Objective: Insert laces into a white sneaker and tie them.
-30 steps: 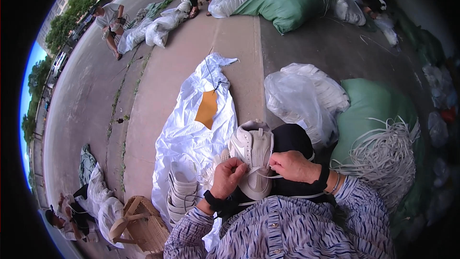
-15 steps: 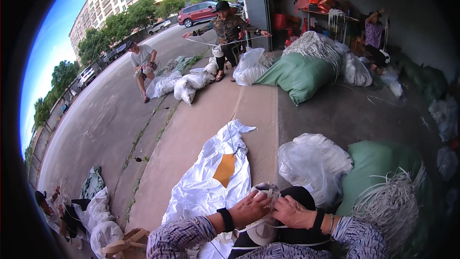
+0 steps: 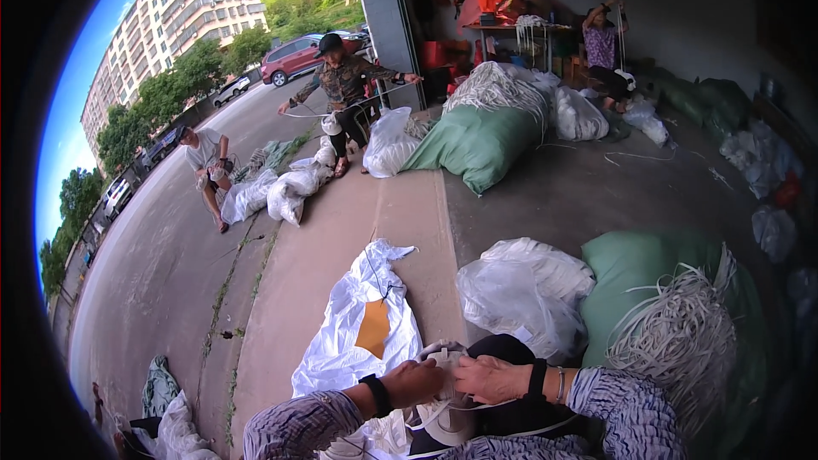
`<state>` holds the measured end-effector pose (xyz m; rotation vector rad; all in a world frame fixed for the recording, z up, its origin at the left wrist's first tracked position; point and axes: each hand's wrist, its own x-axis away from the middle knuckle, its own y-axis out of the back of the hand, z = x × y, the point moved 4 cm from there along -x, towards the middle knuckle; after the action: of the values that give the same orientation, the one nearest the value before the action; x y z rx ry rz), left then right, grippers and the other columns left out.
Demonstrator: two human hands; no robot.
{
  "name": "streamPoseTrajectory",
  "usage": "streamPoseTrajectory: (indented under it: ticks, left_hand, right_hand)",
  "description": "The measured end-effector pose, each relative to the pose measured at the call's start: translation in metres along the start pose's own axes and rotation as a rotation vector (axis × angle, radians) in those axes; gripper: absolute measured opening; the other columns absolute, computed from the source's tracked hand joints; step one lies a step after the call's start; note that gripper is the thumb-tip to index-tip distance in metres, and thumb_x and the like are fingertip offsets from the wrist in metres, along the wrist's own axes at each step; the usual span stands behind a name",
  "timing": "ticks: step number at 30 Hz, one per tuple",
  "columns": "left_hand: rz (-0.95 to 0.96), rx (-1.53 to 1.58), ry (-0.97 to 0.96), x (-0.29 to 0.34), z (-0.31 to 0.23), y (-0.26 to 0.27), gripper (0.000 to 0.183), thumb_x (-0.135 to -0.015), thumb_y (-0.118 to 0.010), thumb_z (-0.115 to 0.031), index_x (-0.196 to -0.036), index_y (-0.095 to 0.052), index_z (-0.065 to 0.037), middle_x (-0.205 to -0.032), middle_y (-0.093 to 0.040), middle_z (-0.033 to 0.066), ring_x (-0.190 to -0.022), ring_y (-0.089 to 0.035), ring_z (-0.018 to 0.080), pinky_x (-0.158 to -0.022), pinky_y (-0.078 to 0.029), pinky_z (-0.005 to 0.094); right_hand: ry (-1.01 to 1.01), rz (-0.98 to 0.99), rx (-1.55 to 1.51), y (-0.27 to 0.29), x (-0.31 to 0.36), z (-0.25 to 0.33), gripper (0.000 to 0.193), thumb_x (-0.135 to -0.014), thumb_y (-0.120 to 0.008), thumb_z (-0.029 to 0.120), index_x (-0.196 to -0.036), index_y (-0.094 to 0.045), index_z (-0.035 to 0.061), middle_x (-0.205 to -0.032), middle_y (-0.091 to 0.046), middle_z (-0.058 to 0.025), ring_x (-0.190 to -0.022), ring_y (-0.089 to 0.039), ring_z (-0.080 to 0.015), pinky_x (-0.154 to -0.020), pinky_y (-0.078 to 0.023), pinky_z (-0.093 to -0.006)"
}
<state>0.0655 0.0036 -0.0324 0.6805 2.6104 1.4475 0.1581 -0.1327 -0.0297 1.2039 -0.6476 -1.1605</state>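
A pale grey-beige shoe (image 3: 449, 424) rests on my dark-trousered lap, toe toward me. My left hand (image 3: 411, 385) is closed at the left side of its lacing opening, the fingers curled in. From the other side my right hand (image 3: 496, 380) pinches at the same opening, thumb and fingertips together. Whether a lace end is between the fingertips is too small to tell. A white shoelace (image 3: 439, 411) loops over the front of the shoe, and pale strands lie across my lap. Another light shoe (image 3: 345, 447) shows partly beneath my left forearm.
Before me lies a white sack (image 3: 328, 349) with an orange-brown patch (image 3: 372, 329). At right are a clear plastic bag (image 3: 524, 290) of pale items and a green sack (image 3: 639, 268) with a heap of loose laces (image 3: 682, 328). Several people sit farther off beside sacks.
The view has swung right, so the surroundings sit farther left. My hands stay at the shoe's opening, with the left fingers now more curled. The far seated person still holds a strand stretched between spread arms.
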Motion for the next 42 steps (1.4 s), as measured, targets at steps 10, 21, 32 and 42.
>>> streamPoseTrajectory:
  ticks: [10,21,32,42]
  left_hand:
    - [0.199,-0.299,0.311,-0.026,0.007,-0.039,0.018,-0.08,-0.053,-0.021,-0.09,-0.065,-0.012,-0.098,-0.06,0.0077,-0.097,-0.054,0.0256,-0.076,-0.047,0.0455]
    - [-0.276,0.918,0.642,-0.045,-0.004,0.001,0.024,-0.095,-0.047,-0.021,-0.108,-0.055,-0.002,-0.078,-0.059,0.0039,-0.066,-0.058,0.0111,-0.058,-0.047,0.0253]
    - [0.183,-0.31,0.369,-0.064,-0.018,-0.025,0.021,-0.081,-0.056,-0.025,-0.083,-0.065,-0.007,-0.079,-0.066,0.0117,-0.078,-0.065,0.0296,-0.068,-0.05,0.042]
    - [0.169,-0.157,0.611,-0.068,-0.03,-0.02,0.025,-0.078,-0.055,-0.031,-0.085,-0.067,-0.01,-0.086,-0.067,0.0115,-0.085,-0.064,0.0326,-0.074,-0.049,0.0463]
  right_hand:
    - [-0.033,-0.085,-0.055,-0.003,0.018,-0.005,0.027,-0.065,-0.072,0.015,-0.085,-0.055,0.0081,-0.093,-0.05,-0.006,-0.095,-0.046,-0.0262,-0.07,-0.044,-0.0364]
    - [0.023,-0.214,-0.025,-0.008,0.032,-0.009,0.025,-0.064,-0.07,0.017,-0.083,-0.056,0.0097,-0.096,-0.05,-0.0063,-0.1,-0.046,-0.0268,-0.071,-0.044,-0.0355]
    - [-0.051,-0.113,0.217,-0.012,0.034,-0.006,0.013,-0.071,-0.066,0.021,-0.079,-0.06,0.0137,-0.079,-0.051,-0.0014,-0.085,-0.051,-0.0186,-0.067,-0.038,-0.0324]
    - [-0.026,-0.217,0.218,-0.007,0.033,-0.003,0.008,-0.073,-0.058,0.018,-0.07,-0.061,0.0114,-0.077,-0.052,-0.0044,-0.082,-0.052,-0.0198,-0.066,-0.039,-0.0326]
